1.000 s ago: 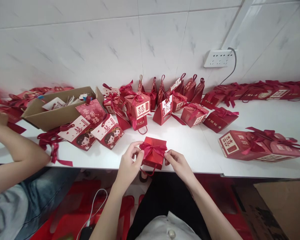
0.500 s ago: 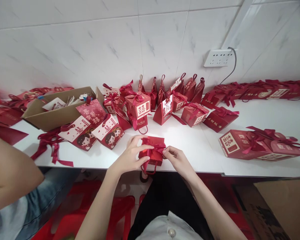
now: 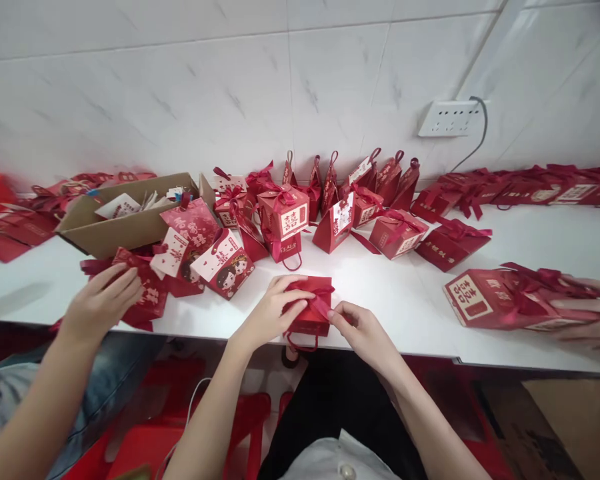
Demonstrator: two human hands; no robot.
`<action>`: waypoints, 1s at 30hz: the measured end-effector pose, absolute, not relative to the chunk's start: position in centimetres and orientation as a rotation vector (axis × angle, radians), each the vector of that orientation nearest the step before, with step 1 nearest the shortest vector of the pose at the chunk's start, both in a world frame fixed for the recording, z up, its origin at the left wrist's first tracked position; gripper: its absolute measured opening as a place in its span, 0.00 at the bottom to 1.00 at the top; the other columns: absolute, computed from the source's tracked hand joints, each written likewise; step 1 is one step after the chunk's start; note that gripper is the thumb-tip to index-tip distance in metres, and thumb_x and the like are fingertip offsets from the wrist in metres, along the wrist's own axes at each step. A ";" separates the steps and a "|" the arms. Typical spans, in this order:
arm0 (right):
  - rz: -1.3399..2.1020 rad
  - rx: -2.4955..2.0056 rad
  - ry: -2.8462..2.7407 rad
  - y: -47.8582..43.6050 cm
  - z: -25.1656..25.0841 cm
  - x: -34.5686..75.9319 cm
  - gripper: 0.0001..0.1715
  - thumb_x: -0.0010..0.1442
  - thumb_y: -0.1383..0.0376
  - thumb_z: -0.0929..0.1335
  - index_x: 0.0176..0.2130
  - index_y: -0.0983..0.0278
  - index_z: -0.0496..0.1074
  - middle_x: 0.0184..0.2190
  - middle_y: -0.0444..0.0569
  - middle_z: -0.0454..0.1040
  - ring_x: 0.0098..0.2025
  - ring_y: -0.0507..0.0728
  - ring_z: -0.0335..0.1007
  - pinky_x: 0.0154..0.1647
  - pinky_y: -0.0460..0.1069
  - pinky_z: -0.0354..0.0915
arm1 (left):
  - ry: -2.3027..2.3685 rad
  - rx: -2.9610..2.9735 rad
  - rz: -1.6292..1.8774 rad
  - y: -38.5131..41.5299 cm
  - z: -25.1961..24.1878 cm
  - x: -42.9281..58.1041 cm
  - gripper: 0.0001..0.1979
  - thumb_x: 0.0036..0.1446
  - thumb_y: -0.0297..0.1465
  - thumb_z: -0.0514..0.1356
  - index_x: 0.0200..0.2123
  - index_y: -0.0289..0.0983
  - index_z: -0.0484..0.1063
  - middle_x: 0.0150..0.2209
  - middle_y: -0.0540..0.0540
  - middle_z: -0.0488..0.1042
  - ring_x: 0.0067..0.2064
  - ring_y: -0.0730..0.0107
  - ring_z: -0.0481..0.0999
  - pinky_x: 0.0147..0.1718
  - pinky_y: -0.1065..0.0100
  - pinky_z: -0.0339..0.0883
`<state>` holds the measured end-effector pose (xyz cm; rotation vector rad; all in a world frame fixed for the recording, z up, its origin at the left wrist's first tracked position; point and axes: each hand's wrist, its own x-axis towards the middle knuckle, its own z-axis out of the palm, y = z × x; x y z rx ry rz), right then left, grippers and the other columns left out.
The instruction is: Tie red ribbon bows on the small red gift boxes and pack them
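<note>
A small red gift box [image 3: 314, 321] with a red ribbon bow [image 3: 316, 294] sits at the near edge of the white table [image 3: 390, 293]. My left hand [image 3: 273, 312] curls over the box's left side, fingers on the bow. My right hand [image 3: 360, 330] pinches a ribbon end at the box's right side. Both hands are closed on the ribbon.
Many red gift boxes and bags [image 3: 330, 207] line the back wall. An open cardboard box [image 3: 125, 220] stands at the left. A co-worker's hand [image 3: 103, 303] rests on a red bag at the left; another person's hand [image 3: 587, 320] touches red boxes [image 3: 500, 300] at the right.
My hands shifted on the bow, the left now over the top. The co-worker's hand at left came down onto a red bag. A hand appeared at the right edge.
</note>
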<state>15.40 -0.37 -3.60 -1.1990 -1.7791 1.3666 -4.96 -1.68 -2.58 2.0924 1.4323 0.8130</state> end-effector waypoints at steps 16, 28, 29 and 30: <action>1.254 -1.301 -1.895 -0.5 -5.0 16.5 0.30 0.49 0.40 0.63 0.16 0.61 0.68 0.21 0.50 0.73 0.27 0.60 0.70 0.29 0.49 0.65 | 1.487 1.833 1.075 -2.0 -4.4 -2.6 0.12 0.58 0.28 0.55 0.39 0.42 0.77 0.55 0.44 0.65 0.59 0.60 0.63 0.61 0.61 0.54; 1.353 -1.200 -1.790 -1.9 -5.7 16.5 0.25 0.59 0.49 0.63 0.21 0.63 0.70 0.24 0.46 0.70 0.28 0.55 0.65 0.33 0.48 0.60 | 1.458 1.771 1.025 -1.3 -4.4 -2.7 0.09 0.56 0.28 0.57 0.39 0.41 0.74 0.54 0.44 0.64 0.60 0.60 0.60 0.62 0.56 0.51; 1.361 -1.197 -1.800 -2.0 -5.7 16.6 0.25 0.59 0.49 0.62 0.21 0.63 0.70 0.24 0.47 0.71 0.29 0.55 0.66 0.33 0.48 0.60 | 1.460 1.764 1.021 -1.3 -4.3 -2.7 0.09 0.56 0.28 0.57 0.39 0.41 0.74 0.54 0.44 0.63 0.60 0.60 0.59 0.62 0.56 0.51; 1.379 -1.202 -1.823 -2.1 -5.7 16.7 0.25 0.59 0.49 0.62 0.22 0.63 0.71 0.25 0.47 0.71 0.30 0.55 0.67 0.33 0.48 0.61 | 1.461 1.755 1.017 -1.3 -4.3 -2.7 0.08 0.56 0.28 0.57 0.39 0.41 0.74 0.54 0.44 0.63 0.61 0.60 0.59 0.62 0.56 0.50</action>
